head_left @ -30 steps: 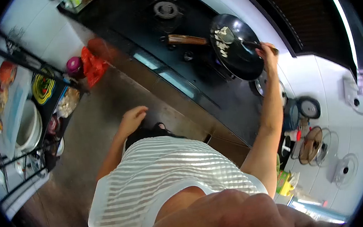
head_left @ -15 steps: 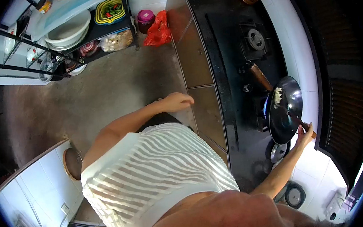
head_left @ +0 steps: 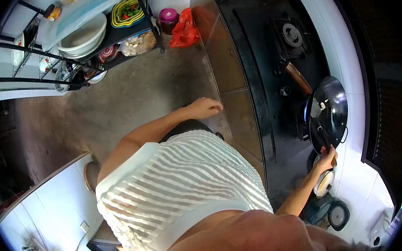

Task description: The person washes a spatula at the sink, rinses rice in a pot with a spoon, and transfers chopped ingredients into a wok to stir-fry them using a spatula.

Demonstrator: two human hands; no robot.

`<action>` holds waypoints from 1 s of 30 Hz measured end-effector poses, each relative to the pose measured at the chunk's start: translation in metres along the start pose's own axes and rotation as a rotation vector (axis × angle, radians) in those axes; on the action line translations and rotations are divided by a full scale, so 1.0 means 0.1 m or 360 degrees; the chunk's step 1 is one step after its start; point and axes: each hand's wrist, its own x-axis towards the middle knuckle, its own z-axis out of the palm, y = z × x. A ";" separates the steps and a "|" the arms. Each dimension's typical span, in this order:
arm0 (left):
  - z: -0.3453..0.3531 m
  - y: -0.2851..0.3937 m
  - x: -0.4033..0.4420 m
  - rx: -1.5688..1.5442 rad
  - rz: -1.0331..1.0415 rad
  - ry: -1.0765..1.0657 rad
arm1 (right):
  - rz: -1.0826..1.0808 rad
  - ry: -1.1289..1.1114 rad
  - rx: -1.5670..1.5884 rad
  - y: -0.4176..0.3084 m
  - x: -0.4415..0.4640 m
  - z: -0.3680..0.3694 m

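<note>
My right hand [head_left: 327, 157] is closed around the handle of a spatula [head_left: 321, 129], whose shaft reaches down into a black wok [head_left: 336, 115]. A few small pale pieces of food [head_left: 322, 105] lie inside the wok, toward its far side. Its brown wooden handle [head_left: 298, 77] points away from me over the stove. A blue flame shows at the wok's left edge. In front of my waist, clear of the counter, my left hand [head_left: 205, 107] hangs with loosely curled fingers and nothing visible in them.
A second burner [head_left: 292, 34] sits farther along the black stove top [head_left: 262, 64]. Near my right forearm is a round lid [head_left: 324, 184]. A red plastic bag [head_left: 184, 30] and a purple-lidded jar [head_left: 169, 19] stand by the cabinet, and a black rack [head_left: 123, 42] holds basins and food.
My right hand has drawn back toward me along the wok's near rim, with the spatula. The food looks smaller and more scattered. The whole view has shifted slightly.
</note>
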 end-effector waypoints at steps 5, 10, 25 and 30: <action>0.09 -0.02 0.13 -0.0008 0.0097 0.0003 | -0.0015 0.0120 -0.0098 0.10 0.04 -0.10; 0.07 0.09 0.18 0.0078 0.0080 -0.0089 | -0.0021 -0.0013 0.0113 0.22 -0.06 0.01; -0.06 0.09 0.02 -0.0142 -0.0100 -0.0033 | 0.0366 -0.0163 -0.0490 -0.93 0.75 -0.15; -0.03 -0.10 0.02 -0.0118 -0.0081 -0.0015 | 0.0297 -0.0162 0.0038 -0.55 0.68 0.12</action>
